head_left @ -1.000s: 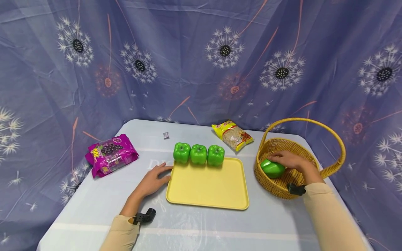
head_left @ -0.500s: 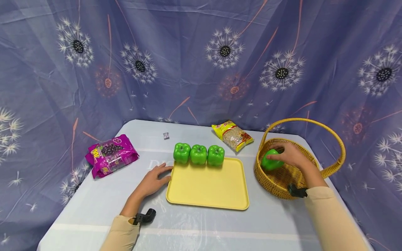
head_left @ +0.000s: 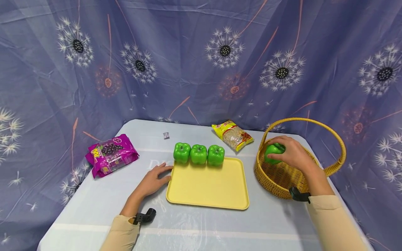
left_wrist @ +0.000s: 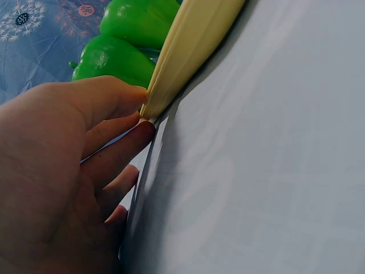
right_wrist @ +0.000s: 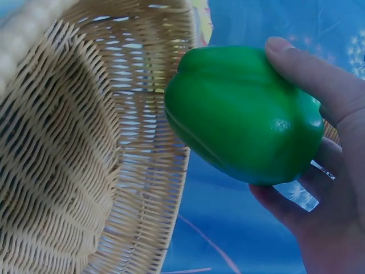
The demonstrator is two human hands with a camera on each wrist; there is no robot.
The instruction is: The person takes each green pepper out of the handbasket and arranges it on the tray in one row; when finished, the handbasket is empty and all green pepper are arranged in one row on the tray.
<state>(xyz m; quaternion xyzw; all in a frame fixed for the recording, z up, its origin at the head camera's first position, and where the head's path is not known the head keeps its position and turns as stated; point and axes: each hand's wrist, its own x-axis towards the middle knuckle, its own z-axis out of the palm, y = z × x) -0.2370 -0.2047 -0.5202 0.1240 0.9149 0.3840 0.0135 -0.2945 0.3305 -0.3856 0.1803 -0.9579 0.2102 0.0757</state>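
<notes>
In the head view my right hand (head_left: 292,151) grips a glossy green bell pepper (head_left: 274,153) within the upper part of the wicker basket (head_left: 267,183). The right wrist view shows the thumb on one side of the pepper (right_wrist: 245,114) and fingers round the other, with the basket wall (right_wrist: 148,188) beside it. My left hand (head_left: 154,180) touches the left edge of a yellow tray (head_left: 207,188) with thumb and forefinger, its fingers extended. Three more green bell peppers (head_left: 198,154) stand in a row along the tray's back edge.
A purple grape-printed packet (head_left: 112,154) lies at the left of the white-covered table (head_left: 188,230). Behind the tray are a yellow food packet (head_left: 233,135) and a tiny sachet (head_left: 166,135). The basket's tall handle (head_left: 301,119) arches over its opening.
My right hand has taken hold of the pepper in the basket, turned it and raised it towards the rim. The left hand and the tray have stayed in place.
</notes>
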